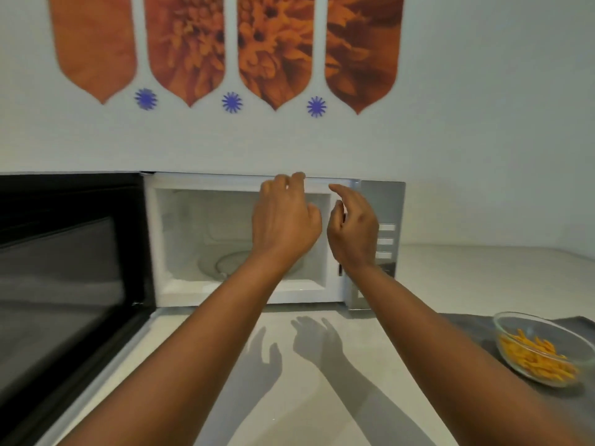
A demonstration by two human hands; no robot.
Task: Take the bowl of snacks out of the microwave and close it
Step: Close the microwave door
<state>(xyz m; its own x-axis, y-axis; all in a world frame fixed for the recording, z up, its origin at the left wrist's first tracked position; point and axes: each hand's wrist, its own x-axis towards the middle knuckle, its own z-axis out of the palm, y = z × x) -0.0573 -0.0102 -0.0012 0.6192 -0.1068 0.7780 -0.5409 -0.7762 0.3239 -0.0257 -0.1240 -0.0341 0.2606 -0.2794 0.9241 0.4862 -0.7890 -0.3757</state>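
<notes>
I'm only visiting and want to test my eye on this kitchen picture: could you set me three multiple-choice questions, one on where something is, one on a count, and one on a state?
1. Where is the glass bowl of snacks?
A. Inside the microwave
B. On the dark cloth on the counter, at the right
C. In the left hand

2. How many blue star shapes are on the wall?
A. Two
B. Three
C. Five

3. What state is the microwave door in?
A. Swung wide open to the left
B. Fully closed
C. Removed

Answers:
1 B, since the bowl stands on the dark cloth, right of the microwave, whose cavity shows only the turntable.
2 B, as three blue stars sit below the orange panels.
3 A, with the door open while the left hand and right hand are both empty.
</notes>
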